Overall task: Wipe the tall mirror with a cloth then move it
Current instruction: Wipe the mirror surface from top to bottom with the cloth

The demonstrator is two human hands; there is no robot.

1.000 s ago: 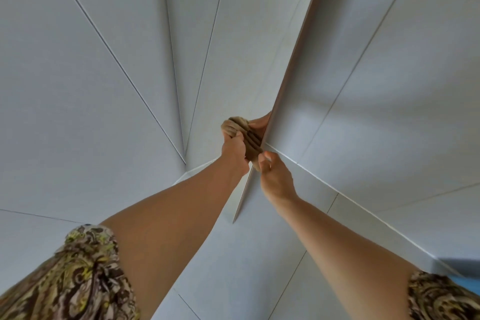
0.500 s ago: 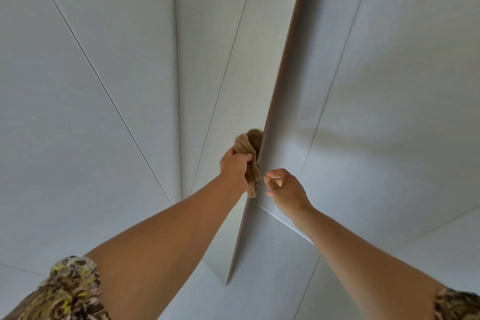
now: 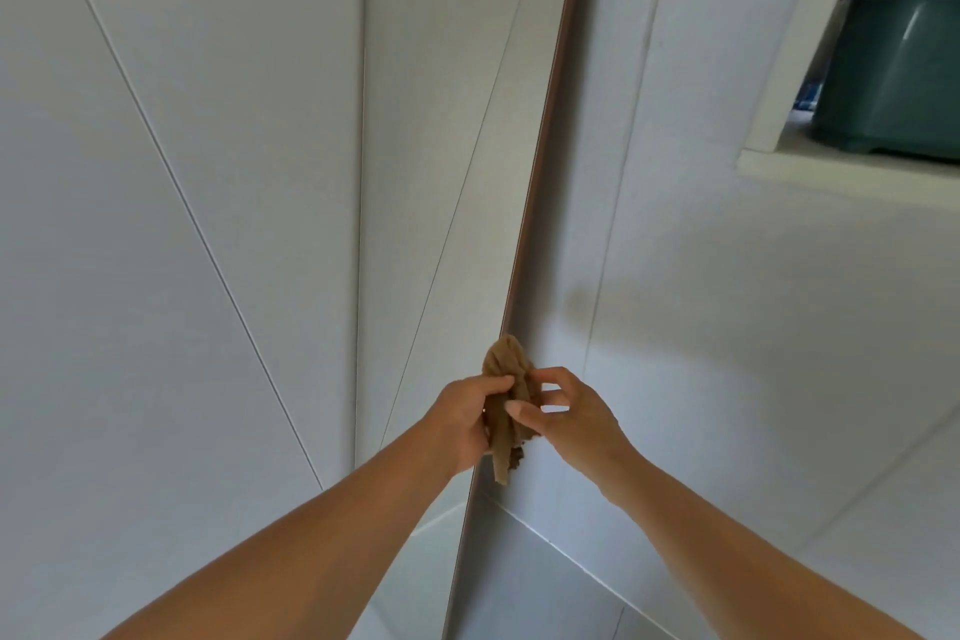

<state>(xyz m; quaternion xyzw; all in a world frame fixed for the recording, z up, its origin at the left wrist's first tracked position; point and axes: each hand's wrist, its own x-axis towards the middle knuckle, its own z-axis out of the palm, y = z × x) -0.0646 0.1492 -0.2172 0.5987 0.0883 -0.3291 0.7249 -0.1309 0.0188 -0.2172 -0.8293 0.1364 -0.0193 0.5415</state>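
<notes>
The tall mirror [image 3: 447, 161] leans against the white tiled wall, and its glass reflects the pale tiles. Its thin brown frame edge [image 3: 540, 161] runs from the top centre down to the floor. A bunched brown cloth [image 3: 506, 398] is pressed against that right edge at about waist height. My left hand [image 3: 470, 418] grips the cloth from the left. My right hand [image 3: 569, 413] pinches the same cloth from the right with thumb and fingers. The foot of the mirror lies behind my left forearm.
The white tiled wall [image 3: 727, 327] stands right of the mirror. A recessed ledge [image 3: 831, 169] at the upper right carries a teal plastic basin [image 3: 893, 68]. Pale floor tiles [image 3: 545, 587] lie below, between my forearms.
The view has tilted upward, showing the mirror's top and the ledge with the basin. My right hand, apart from the cloth half a second ago, now pinches it beside my left hand.
</notes>
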